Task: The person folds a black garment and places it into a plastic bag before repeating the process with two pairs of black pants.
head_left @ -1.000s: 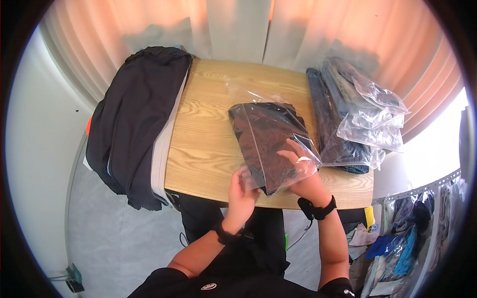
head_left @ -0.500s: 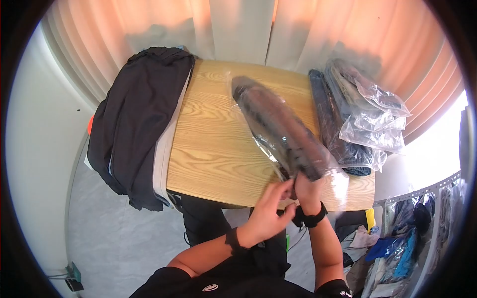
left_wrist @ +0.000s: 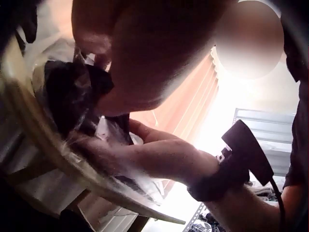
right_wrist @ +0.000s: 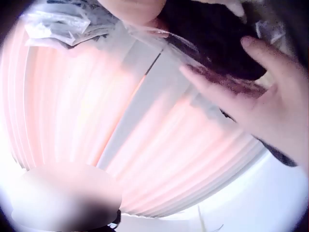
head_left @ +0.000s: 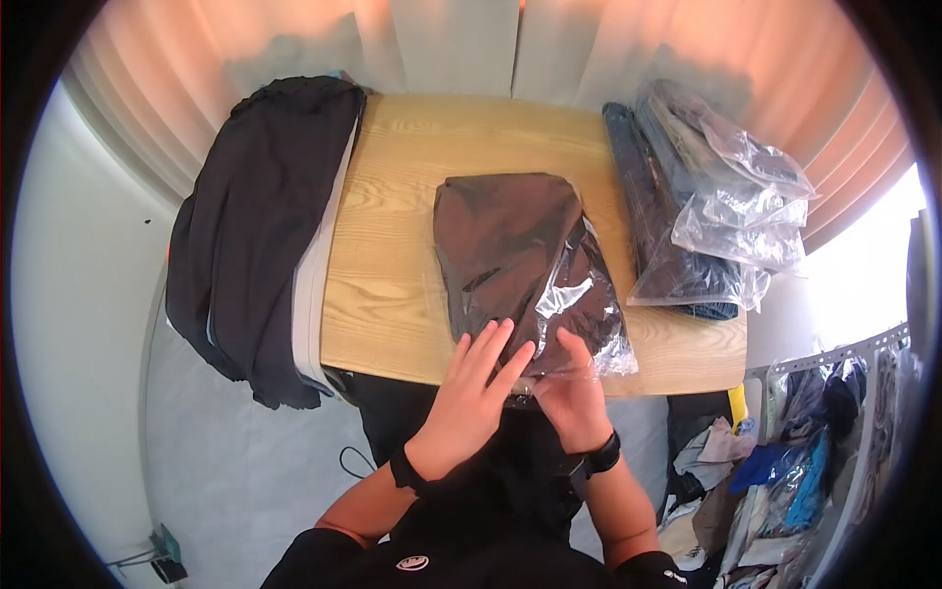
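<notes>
A brown-black folded garment in a clear plastic bag (head_left: 515,245) lies at the middle of the table, near its front edge. My left hand (head_left: 466,393) rests with spread, fairly straight fingers on the bag's near left part; it also shows in the right wrist view (right_wrist: 270,92). At the bag's near right corner, my right hand (head_left: 574,402) grips the near edge, thumb on top and the other fingers partly hidden. The left wrist view shows the right hand (left_wrist: 104,154) against the plastic, dim and blurred.
Dark garments (head_left: 265,216) are piled over the wooden table's (head_left: 383,334) left side. Several bagged garments (head_left: 687,206) are stacked at its right. Curtains (head_left: 451,44) hang behind, and a rack with clothes (head_left: 785,471) stands at the lower right.
The bagged garment, raised and tilted half a second ago, now lies flatter with its broad side up. My left hand has moved from near my right wrist onto the bag.
</notes>
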Tool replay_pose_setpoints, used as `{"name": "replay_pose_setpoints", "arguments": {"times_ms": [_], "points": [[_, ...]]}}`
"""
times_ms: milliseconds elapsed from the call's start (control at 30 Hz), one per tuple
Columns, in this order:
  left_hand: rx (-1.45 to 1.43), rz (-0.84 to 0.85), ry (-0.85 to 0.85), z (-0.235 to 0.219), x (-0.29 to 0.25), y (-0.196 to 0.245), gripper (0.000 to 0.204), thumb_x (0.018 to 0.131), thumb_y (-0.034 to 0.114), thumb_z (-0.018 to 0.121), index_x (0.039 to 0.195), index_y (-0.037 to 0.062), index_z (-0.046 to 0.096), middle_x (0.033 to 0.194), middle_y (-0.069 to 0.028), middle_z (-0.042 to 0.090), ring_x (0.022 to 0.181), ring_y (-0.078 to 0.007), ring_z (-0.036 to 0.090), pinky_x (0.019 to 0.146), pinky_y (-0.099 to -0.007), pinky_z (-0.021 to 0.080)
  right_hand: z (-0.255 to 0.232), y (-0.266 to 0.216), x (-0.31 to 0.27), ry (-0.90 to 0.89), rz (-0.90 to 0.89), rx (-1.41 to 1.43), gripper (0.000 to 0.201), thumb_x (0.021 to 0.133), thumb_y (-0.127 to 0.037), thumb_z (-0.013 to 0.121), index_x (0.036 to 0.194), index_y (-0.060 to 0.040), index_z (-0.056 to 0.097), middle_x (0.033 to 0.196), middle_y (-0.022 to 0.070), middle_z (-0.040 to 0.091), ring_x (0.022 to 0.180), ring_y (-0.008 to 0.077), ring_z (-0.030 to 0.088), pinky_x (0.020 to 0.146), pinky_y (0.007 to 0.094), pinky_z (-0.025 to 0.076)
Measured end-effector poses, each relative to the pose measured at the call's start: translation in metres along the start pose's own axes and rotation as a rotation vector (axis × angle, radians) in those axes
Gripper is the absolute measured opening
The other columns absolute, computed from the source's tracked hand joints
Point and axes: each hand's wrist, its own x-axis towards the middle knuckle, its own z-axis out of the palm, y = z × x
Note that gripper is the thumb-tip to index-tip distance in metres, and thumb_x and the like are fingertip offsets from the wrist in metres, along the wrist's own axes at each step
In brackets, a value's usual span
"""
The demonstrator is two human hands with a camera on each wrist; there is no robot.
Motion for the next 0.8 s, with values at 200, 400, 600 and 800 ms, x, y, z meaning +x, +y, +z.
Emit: {"name": "replay_pose_setpoints", "arguments": {"times_ms": [200, 400, 600, 800], "points": [[-0.037, 0.096, -0.024, -0.011, -0.002, 0.003, 0.054, 0.080, -0.013, 0.055, 0.132, 0.0021, 0.060, 0.143, -0.0205, 0.052, 0.137, -0.0417, 0.045, 0.114, -0.0560, 0.034, -0.004, 0.001, 0.015, -0.089, 0.004, -0.046, 0.031, 0.099, -0.027, 0.059, 0.123, -0.0082, 0.061, 0.119, 0.0059, 0.067, 0.111, 0.0211, 0.062, 0.096, 0.0378, 0.049], [-0.217, 0.237, 0.053, -0.025, -0.017, 0.000, 0.052, 0.086, 0.024, 0.070, 0.134, 0.0073, 0.056, 0.144, -0.0250, 0.048, 0.137, -0.0456, 0.044, 0.114, -0.0635, 0.028, -0.031, -0.009, 0.032, -0.051, -0.225, -0.384, 0.016, 0.095, -0.013, 0.061, 0.108, -0.0080, 0.066, 0.108, 0.0031, 0.067, 0.097, 0.0140, 0.064, 0.084, 0.0293, 0.050], [-0.281, 0.193, 0.351, -0.010, -0.043, -0.032, 0.053, 0.084, 0.037, 0.069, 0.127, 0.0095, 0.055, 0.136, -0.0233, 0.051, 0.128, -0.0436, 0.048, 0.113, -0.0642, 0.027, -0.026, -0.079, -0.006, -0.059, -0.940, -0.837, 0.033, 0.088, -0.001, 0.059, 0.121, -0.0017, 0.061, 0.113, 0.0070, 0.066, 0.108, 0.0257, 0.064, 0.099, 0.0353, 0.049], [0.004, -0.194, 0.289, 0.001, -0.004, -0.048, 0.039, 0.085, 0.013, 0.066, 0.120, -0.0018, 0.057, 0.142, -0.0246, 0.045, 0.136, -0.0483, 0.037, 0.111, -0.0550, 0.034, 0.052, -0.261, -0.045, -0.082, -1.238, -1.050, 0.045, 0.095, -0.011, 0.055, 0.139, -0.0014, 0.049, 0.132, 0.0140, 0.058, 0.121, 0.0238, 0.057, 0.103, 0.0344, 0.046]]}}
